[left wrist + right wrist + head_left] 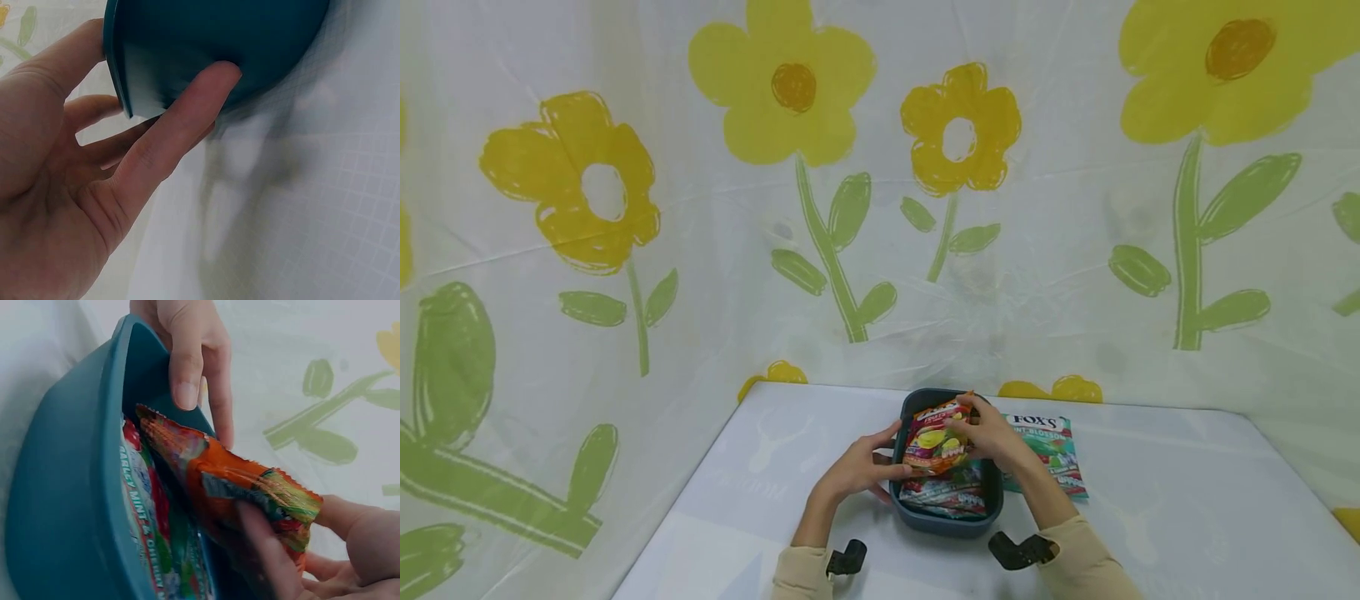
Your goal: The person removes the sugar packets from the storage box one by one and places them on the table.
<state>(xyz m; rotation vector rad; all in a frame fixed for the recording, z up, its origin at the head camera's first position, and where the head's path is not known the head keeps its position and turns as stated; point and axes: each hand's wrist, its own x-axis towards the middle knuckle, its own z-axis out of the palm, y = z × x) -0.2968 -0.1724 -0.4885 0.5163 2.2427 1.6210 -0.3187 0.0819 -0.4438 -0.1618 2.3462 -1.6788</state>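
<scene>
A: Blue-green plastic, this bin (947, 526). Where is the orange-red packet (934, 437)?

B: In the mouth of the bin, tilted, with its printed face upward. The right hand (988, 432) pinches it near the upper right corner, with finger and thumb on the two sides.

A: And the left hand (859, 467)?

B: It holds the left wall of the bin: one digit reaches over the rim, other fingers lie outside. The tip is very near the lower left corner of the packet (whether it touches, I cannot tell).

A: What stands in the way below?

B: A green-and-red packet (951, 496) lies in the bin, under the orange-red one. On it the right wrist view shows the words "BARLEY MINT & CHERRY".

A: What else is around?

B: Just right of the bin, a FOX'S packet (1051, 448) lies flat on the white table (1157, 483); the right forearm (1047, 492) covers part of it. Behind hangs a pale cloth (1045, 292) with yellow flowers. At the beige sleeves (805, 571) there are black wrist devices (847, 557).
</scene>
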